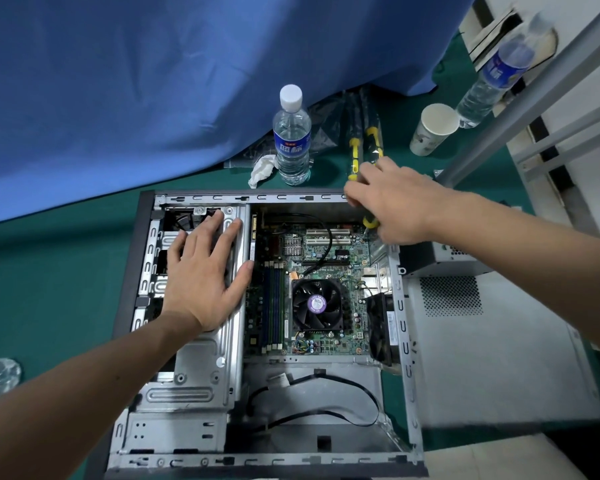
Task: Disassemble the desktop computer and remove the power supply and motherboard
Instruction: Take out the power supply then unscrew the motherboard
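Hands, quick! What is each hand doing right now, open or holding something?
Left hand: open, fingers straight, pressing flat on the metal drive cage.
Right hand: gripping a yellow-and-black screwdriver, tip pointing down at the motherboard corner.

The computer case (236, 407) is formed of bare, dull-grey sheet metal. The worktop (49, 271) is covered in matt green, with blue cloth (153, 81) behind the case beside a glossy clear-plastic bottle (292, 140).
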Demonstrator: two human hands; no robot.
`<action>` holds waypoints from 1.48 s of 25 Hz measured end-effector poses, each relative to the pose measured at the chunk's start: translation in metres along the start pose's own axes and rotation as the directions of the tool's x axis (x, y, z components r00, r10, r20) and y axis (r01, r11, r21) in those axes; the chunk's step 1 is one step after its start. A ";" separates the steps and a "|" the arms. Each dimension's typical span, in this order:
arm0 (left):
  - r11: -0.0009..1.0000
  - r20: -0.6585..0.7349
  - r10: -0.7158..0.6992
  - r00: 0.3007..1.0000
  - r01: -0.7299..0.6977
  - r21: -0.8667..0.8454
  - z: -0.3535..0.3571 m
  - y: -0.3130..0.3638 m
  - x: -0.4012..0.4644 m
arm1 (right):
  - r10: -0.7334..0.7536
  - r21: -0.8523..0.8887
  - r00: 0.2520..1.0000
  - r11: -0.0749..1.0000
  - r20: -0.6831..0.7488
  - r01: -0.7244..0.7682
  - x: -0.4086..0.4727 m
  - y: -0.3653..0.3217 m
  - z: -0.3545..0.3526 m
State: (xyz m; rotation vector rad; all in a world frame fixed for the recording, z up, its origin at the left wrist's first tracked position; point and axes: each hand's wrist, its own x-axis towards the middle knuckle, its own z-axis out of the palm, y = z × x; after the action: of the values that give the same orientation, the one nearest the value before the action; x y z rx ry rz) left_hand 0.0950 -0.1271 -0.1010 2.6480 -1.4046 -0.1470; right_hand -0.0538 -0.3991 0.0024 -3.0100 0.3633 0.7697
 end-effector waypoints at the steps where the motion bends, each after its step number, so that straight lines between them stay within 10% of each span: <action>1: 1.000 -0.002 0.001 1.000 -0.001 -0.001 0.000 0.000 0.000 | 0.047 -0.027 0.999 0.999 -0.010 -0.047 0.000 -0.002 0.000; 4: 1.000 -0.001 0.006 1.000 -0.006 -0.004 0.000 0.000 0.000 | 0.219 -0.051 0.970 0.973 -0.109 -0.225 0.000 -0.007 0.001; 10: 1.000 -0.010 0.005 1.000 -0.006 -0.009 0.001 0.000 0.000 | 0.023 -0.037 1.000 0.999 -0.005 -0.023 -0.002 -0.007 -0.001; 14: 1.000 -0.016 0.010 1.000 -0.010 -0.002 0.001 0.000 0.001 | 0.236 -0.074 0.966 0.967 -0.107 -0.244 0.000 -0.011 0.000; 19: 1.000 -0.009 0.006 1.000 -0.006 0.001 0.002 0.000 0.000 | 0.032 0.032 0.999 0.999 0.018 -0.033 0.001 -0.007 -0.004; 23: 1.000 -0.008 0.008 1.000 -0.008 -0.003 0.002 -0.001 0.001 | 0.230 -0.056 0.970 0.971 -0.085 -0.235 0.000 -0.011 0.000; 37: 1.000 0.023 -0.003 1.000 0.004 -0.016 0.000 0.001 0.001 | 0.047 0.023 0.995 0.999 -0.086 -0.045 -0.003 -0.008 0.003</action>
State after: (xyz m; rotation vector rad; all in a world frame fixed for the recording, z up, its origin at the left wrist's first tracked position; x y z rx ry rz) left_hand 0.0952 -0.1283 -0.1006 2.6446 -1.4001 -0.1890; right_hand -0.0559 -0.3900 0.0007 -3.0322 0.4415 0.6357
